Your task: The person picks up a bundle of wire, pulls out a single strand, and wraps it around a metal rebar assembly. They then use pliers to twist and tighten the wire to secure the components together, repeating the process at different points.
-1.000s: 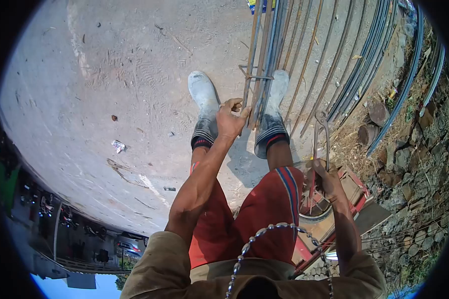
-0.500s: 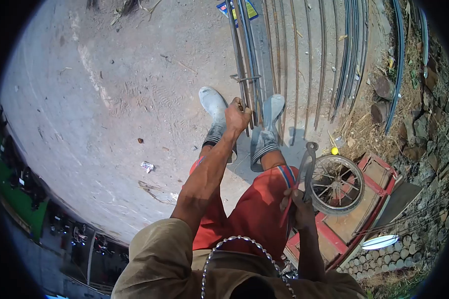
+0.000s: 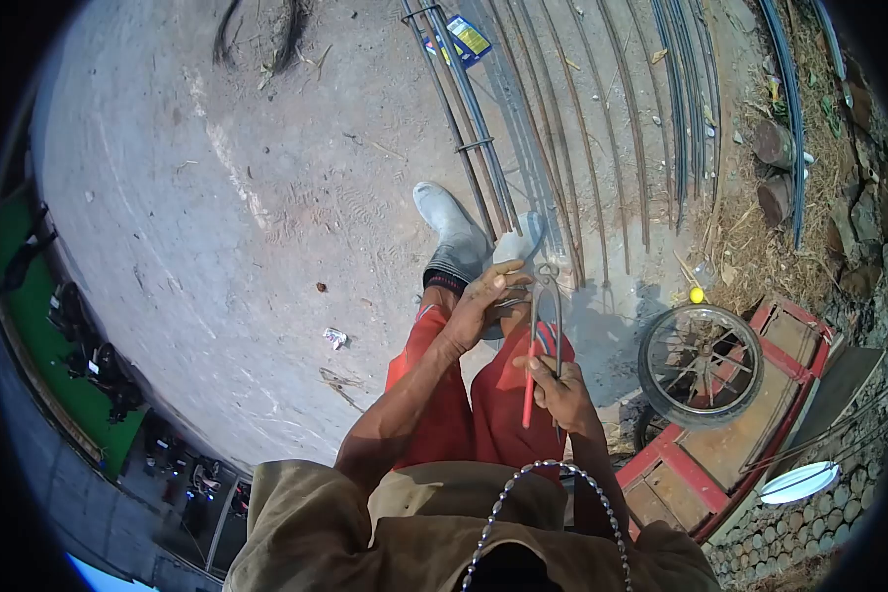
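Head view shows one pair of long-handled pincers (image 3: pixel 543 326), red along one handle, held upright in front of the person's thighs. One right hand (image 3: pixel 559 390) has its grip wrapped tight round the lower part of both handles. One left hand (image 3: pixel 488 301) is up beside the pincer head, its fingers (image 3: pixel 508 286) spread loosely and touching the upper handles; this grip is partly open, and whether it holds anything small cannot be told.

Just beyond the left hand are two rubber boots, the left boot (image 3: pixel 451 232) plain on the concrete ground (image 3: pixel 217 247), the right boot (image 3: pixel 518 242) mostly hidden behind the hand and pincer head. Red shorts (image 3: pixel 464 395) lie under both hands.

Ahead of the boots a tied rebar bundle (image 3: pixel 474 148) of about three bars runs away from the hands, bound by two visible stirrups; beyond it lies a blue and yellow packet (image 3: pixel 469 39). To the right of the bundle lie loose steel rods (image 3: pixel 602 118), too many and too close to count exactly.

Right of the right hand stands one red cart (image 3: pixel 760 414) with one spoked wheel (image 3: pixel 701 365) lying on it, and one small yellow ball (image 3: pixel 697 294) just beyond the wheel. One white dish (image 3: pixel 797 481) lies near the cart's near end. One bead chain (image 3: pixel 553 474) hangs below the hands.
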Tool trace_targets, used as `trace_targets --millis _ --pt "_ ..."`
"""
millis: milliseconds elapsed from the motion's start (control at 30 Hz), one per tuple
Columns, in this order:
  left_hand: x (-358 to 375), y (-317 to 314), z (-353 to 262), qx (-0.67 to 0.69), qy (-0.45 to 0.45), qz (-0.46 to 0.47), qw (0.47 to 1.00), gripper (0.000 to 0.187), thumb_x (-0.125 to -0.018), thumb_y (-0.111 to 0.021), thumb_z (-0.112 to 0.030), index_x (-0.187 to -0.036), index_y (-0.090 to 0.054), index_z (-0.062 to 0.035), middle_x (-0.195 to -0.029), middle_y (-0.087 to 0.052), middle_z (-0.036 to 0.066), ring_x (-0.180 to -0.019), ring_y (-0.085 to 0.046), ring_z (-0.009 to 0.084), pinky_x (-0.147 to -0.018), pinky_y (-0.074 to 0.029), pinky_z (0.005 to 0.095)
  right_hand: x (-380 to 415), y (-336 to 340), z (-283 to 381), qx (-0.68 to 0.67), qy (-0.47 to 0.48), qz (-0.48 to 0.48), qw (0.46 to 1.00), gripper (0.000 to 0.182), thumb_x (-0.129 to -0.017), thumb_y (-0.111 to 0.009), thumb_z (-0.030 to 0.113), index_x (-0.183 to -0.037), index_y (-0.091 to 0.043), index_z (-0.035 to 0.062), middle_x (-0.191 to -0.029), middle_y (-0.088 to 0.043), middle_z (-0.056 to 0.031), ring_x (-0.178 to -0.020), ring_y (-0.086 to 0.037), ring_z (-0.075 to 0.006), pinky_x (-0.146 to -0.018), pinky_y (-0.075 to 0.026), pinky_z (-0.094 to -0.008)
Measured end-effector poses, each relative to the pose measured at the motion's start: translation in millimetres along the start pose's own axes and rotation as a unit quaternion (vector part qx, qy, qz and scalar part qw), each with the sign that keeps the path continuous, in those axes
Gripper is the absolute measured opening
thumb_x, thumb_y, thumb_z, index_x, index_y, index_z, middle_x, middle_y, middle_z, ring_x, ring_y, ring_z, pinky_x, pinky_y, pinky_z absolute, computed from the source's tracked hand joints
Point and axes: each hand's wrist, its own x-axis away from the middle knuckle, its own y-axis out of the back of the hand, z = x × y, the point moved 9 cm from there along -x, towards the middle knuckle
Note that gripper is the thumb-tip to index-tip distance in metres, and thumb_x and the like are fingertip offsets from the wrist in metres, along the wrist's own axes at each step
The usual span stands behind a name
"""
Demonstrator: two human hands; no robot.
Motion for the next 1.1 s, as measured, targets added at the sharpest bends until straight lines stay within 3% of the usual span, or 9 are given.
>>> trace_targets --millis 300,433,467,567,600,700,767,933,1100 --pt "69.8 -54.7 -2.6 0.11 -0.05 -0.006 0.993 0.036 -0.097 -0.045 -0.03 -0.12 -0.048 -0.0029 -0.11 -0.059 0.01 -0.094 -0.06 0.0173 -0.082 -0.049 0.0297 63.6 -40.4 18.2 -0.071 -0.089 0.152 0.982 0.037 -0.096 -0.048 0.033 -0.101 -0.065 0.0004 -0.061 -0.056 -0.0009 -0.049 -0.051 -0.0064 -0.047 -0.041 -0.0191" --pt "90.0 -45.1 -25.1 -0.019 -0.1 -0.087 0.991 0.02 -0.098 -0.044 -0.024 -0.093 -0.05 -0.0058 -0.088 -0.062 0.008 -0.077 -0.061 0.0157 -0.073 -0.048 0.027 77.9 -58.4 19.6 -0.159 -0.117 0.227 0.954 0.038 -0.098 -0.043 0.03 -0.115 -0.055 -0.0017 -0.078 -0.066 -0.0095 -0.071 -0.065 -0.0155 -0.066 -0.053 -0.0241" --pt "94.5 -59.0 -42.6 -0.083 -0.127 -0.059 0.987 0.021 -0.098 -0.043 -0.025 -0.086 -0.046 -0.0082 -0.078 -0.059 0.006 -0.063 -0.056 0.0136 -0.058 -0.046 0.0249 80.4 -65.2 21.1 -0.183 -0.127 0.242 0.944 0.039 -0.098 -0.042 0.03 -0.119 -0.052 -0.0022 -0.082 -0.067 -0.0112 -0.077 -0.068 -0.0178 -0.071 -0.055 -0.0255" --pt "100.8 -60.4 -44.7 0.122 -0.055 0.02 0.991 0.02 -0.098 -0.043 -0.026 -0.087 -0.046 -0.0091 -0.069 -0.052 0.004 -0.055 -0.051 0.0113 -0.046 -0.039 0.0226 84.9 -91.8 36.8 -0.226 -0.098 0.291 0.925 0.042 -0.099 -0.04 0.028 -0.125 -0.045 -0.0031 -0.105 -0.063 -0.0166 -0.093 -0.065 -0.0212 -0.081 -0.053 -0.0283" --pt "108.3 -53.9 -46.5 0.148 -0.005 -0.062 0.987 0.019 -0.098 -0.044 -0.027 -0.089 -0.045 -0.0105 -0.061 -0.044 0.0 -0.05 -0.046 0.01 -0.04 -0.035 0.0218 87.1 -105.3 45.2 -0.221 -0.103 0.349 0.905 0.044 -0.1 -0.037 0.026 -0.132 -0.038 -0.004 -0.121 -0.054 -0.0187 -0.108 -0.059 -0.0246 -0.091 -0.049 -0.0325" --pt "111.7 -19.6 -64.2 0.326 0.019 -0.115 0.938 0.02 -0.098 -0.045 -0.028 -0.087 -0.046 -0.0113 -0.058 -0.039 -0.002 -0.047 -0.04 0.0091 -0.041 -0.034 0.0214 91.7 -150.7 69.1 -0.256 -0.074 0.437 0.859 0.045 -0.1 -0.037 0.024 -0.134 -0.035 -0.0038 -0.122 -0.054 -0.0172 -0.108 -0.058 -0.0238 -0.092 -0.047 -0.0336" --pt "99.7 26.3 -116.8 0.279 -0.082 -0.146 0.946 0.023 -0.097 -0.047 -0.032 -0.083 -0.047 -0.0126 -0.056 -0.032 -0.004 -0.044 -0.029 0.0071 -0.037 -0.028 0.0216 90.4 -180.4 82.7 -0.259 -0.068 0.449 0.852 0.045 -0.099 -0.037 0.024 -0.135 -0.035 -0.0032 -0.119 -0.054 -0.0159 -0.104 -0.058 -0.0219 -0.09 -0.047 -0.0326" --pt "140.8 182.6 -288.8 -0.036 -0.321 -0.394 0.86 0.028 -0.097 -0.048 -0.031 -0.077 -0.04 -0.0136 -0.054 -0.032 -0.006 -0.043 -0.025 0.003 -0.037 -0.02 0.0202 57.7 -265.9 112.0 -0.244 -0.064 0.365 0.896 0.045 -0.099 -0.037 0.022 -0.137 -0.034 -0.0017 -0.11 -0.056 -0.0126 -0.094 -0.057 -0.0172 -0.083 -0.047 -0.0301" --pt "242.1 325.5 -431.8 -0.266 -0.338 -0.412 0.803 0.033 -0.096 -0.047 -0.033 -0.094 -0.062 -0.0043 -0.055 -0.028 -0.008 -0.051 -0.025 0.0019 -0.047 -0.021 0.0209 -32.6 -311.9 141.3 -0.085 -0.014 0.122 0.989 0.045 -0.098 -0.038 0.02 -0.139 -0.033 -0.0001 -0.102 -0.058 -0.0093 -0.084 -0.057 -0.0125 -0.077 -0.046 -0.0276"
